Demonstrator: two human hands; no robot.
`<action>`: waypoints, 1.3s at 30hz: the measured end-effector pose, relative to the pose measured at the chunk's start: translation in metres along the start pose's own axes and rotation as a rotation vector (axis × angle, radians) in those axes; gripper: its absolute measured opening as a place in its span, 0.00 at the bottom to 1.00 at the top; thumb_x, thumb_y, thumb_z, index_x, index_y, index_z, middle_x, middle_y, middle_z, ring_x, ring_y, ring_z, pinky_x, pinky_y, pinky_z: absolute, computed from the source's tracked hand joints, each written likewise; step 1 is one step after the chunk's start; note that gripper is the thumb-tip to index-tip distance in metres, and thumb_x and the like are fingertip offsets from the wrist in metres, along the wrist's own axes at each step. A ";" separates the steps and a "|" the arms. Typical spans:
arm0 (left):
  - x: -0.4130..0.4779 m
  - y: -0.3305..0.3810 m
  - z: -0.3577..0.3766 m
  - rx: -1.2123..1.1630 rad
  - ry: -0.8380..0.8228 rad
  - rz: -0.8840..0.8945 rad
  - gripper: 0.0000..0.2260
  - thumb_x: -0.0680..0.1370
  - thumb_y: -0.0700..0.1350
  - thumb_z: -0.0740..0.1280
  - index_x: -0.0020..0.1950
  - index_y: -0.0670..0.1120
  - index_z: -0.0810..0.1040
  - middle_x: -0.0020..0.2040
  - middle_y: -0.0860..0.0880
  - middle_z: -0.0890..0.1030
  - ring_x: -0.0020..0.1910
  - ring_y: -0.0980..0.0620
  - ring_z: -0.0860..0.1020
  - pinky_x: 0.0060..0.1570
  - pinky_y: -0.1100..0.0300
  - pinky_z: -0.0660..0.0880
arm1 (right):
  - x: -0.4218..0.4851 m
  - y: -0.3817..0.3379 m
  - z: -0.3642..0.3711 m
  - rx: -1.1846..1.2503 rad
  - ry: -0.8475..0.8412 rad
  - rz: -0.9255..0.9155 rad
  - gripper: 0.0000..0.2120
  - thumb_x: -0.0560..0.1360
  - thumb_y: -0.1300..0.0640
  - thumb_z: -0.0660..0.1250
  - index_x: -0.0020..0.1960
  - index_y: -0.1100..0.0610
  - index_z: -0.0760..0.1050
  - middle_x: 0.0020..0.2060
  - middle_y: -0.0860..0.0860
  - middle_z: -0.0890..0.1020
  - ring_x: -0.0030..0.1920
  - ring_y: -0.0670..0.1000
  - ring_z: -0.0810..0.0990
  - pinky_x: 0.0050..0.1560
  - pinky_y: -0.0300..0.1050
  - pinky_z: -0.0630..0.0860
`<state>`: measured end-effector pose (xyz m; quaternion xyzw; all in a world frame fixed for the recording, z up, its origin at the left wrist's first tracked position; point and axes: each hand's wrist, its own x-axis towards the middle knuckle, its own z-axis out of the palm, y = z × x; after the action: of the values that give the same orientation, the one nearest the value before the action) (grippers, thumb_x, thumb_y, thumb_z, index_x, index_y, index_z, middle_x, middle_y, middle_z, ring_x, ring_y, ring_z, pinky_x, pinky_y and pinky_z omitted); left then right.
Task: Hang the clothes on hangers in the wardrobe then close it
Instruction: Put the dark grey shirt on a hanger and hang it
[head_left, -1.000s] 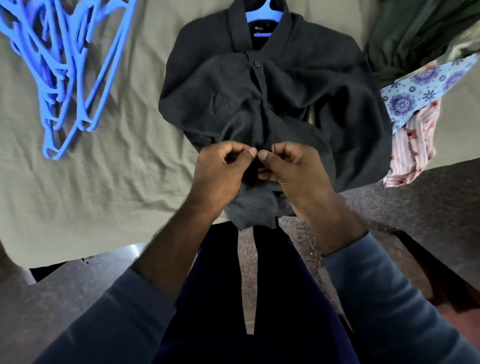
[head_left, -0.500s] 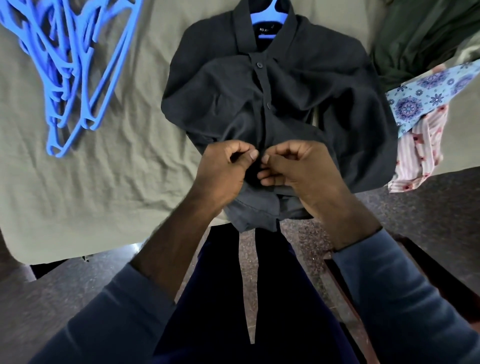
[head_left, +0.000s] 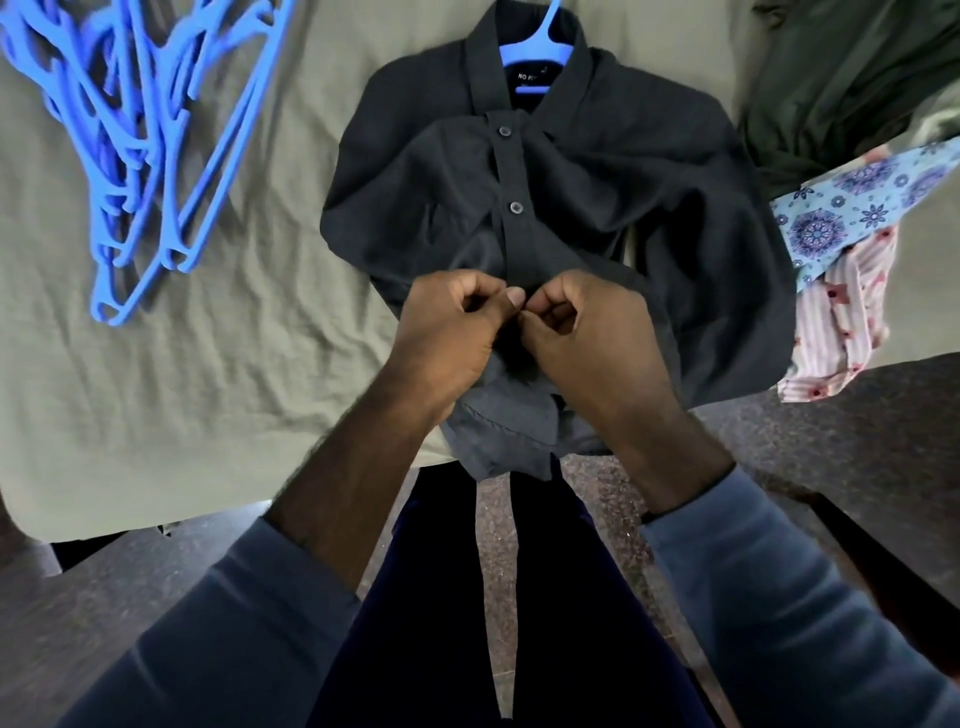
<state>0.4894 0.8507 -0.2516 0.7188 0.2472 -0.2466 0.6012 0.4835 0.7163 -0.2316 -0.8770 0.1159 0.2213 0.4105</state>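
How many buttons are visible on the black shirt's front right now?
2. The upper button sits just below the collar; the lower button is further down the placket. The left hand and right hand pinch the black shirt below that, so more may be hidden.

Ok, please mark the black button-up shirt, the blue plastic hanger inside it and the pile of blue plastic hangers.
Black button-up shirt (head_left: 623, 234): head view, chest fabric.
Blue plastic hanger inside it (head_left: 540, 54): head view, flat neck.
Pile of blue plastic hangers (head_left: 228, 135): head view, long bar.

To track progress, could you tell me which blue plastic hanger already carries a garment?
The blue plastic hanger inside the black button-up shirt's collar; the other hangers lie bare, piled left.
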 end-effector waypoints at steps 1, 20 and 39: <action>0.000 0.000 0.000 -0.005 0.006 -0.004 0.07 0.76 0.40 0.71 0.39 0.47 0.81 0.33 0.50 0.80 0.33 0.57 0.75 0.38 0.60 0.73 | 0.000 0.001 0.000 0.011 0.005 0.002 0.04 0.74 0.55 0.72 0.41 0.53 0.79 0.31 0.44 0.80 0.34 0.44 0.79 0.41 0.51 0.80; 0.035 0.023 0.009 0.008 -0.016 0.125 0.07 0.77 0.38 0.69 0.44 0.48 0.74 0.35 0.50 0.75 0.33 0.55 0.73 0.31 0.59 0.76 | -0.001 0.033 0.009 0.307 0.176 0.141 0.09 0.74 0.55 0.72 0.52 0.54 0.77 0.42 0.49 0.83 0.40 0.48 0.82 0.42 0.44 0.79; 0.021 -0.037 -0.005 0.386 -0.073 0.249 0.03 0.80 0.43 0.65 0.47 0.48 0.73 0.34 0.54 0.77 0.31 0.59 0.71 0.35 0.66 0.68 | 0.018 0.061 0.010 0.248 0.035 0.259 0.06 0.74 0.63 0.62 0.44 0.66 0.72 0.31 0.52 0.74 0.31 0.48 0.71 0.30 0.41 0.69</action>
<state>0.4815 0.8624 -0.2919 0.8359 0.0832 -0.2390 0.4870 0.4729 0.6844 -0.2869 -0.8011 0.2614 0.2408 0.4816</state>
